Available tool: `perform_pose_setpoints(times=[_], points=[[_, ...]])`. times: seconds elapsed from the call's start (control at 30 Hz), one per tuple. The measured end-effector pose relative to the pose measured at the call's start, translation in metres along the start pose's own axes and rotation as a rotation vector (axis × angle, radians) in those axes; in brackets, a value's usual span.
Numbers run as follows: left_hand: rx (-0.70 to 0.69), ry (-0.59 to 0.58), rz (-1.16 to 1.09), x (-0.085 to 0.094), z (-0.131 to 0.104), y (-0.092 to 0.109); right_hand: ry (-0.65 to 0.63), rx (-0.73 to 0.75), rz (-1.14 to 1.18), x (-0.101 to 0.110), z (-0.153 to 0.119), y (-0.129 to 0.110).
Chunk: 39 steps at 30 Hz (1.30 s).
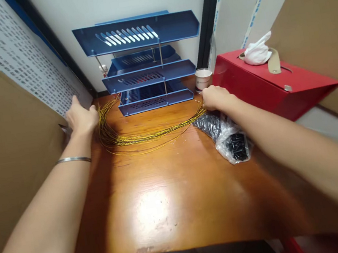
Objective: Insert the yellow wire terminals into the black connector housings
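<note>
A long bundle of thin yellow and dark wires (145, 137) curves across the back of the wooden table. My left hand (81, 116) is beside the bundle's left bend, thumb and fingers apart, with nothing visible in it. At the bundle's right end, my right hand (218, 97) has its fingers closed on the wires near their pale tips. Just below that hand lie clear plastic bags (217, 129) with black parts inside.
Behind the wires stands a blue three-tier tray rack (148, 76). A white cup (203, 79) is right of it, next to a red tissue box (264, 81). Cardboard panels (5, 148) rise at both sides. The table's front edge (188, 248) runs along the bottom.
</note>
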<state>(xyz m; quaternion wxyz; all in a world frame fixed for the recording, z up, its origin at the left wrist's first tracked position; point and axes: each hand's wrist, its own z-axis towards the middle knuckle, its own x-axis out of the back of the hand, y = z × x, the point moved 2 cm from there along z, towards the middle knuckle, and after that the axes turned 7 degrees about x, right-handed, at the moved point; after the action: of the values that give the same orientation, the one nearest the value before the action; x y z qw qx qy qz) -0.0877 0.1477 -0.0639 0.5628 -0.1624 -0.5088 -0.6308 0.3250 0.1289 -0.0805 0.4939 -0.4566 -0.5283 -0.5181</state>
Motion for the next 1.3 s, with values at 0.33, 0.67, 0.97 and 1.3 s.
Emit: perform_pose_setpoints(times=[0.33, 0.67, 0.97, 1.3], points=[[-0.668, -0.573, 0.048, -0.041, -0.161, 0.123, 0.209, 0.242, 0.125, -0.013, -0.094, -0.047], [-0.631, -0.680, 0.212, -0.065, -0.174, 0.136, 0.073, 0.230, 0.919, -0.027, -0.139, -0.056], [-0.307, -0.891, -0.245, -0.027, -0.170, 0.097, -0.369, -0.234, 1.736, -0.034, -0.141, -0.079], [-0.246, -0.943, -0.367, -0.013, -0.190, 0.087, -0.275, -0.449, 2.328, -0.040, -0.102, -0.121]])
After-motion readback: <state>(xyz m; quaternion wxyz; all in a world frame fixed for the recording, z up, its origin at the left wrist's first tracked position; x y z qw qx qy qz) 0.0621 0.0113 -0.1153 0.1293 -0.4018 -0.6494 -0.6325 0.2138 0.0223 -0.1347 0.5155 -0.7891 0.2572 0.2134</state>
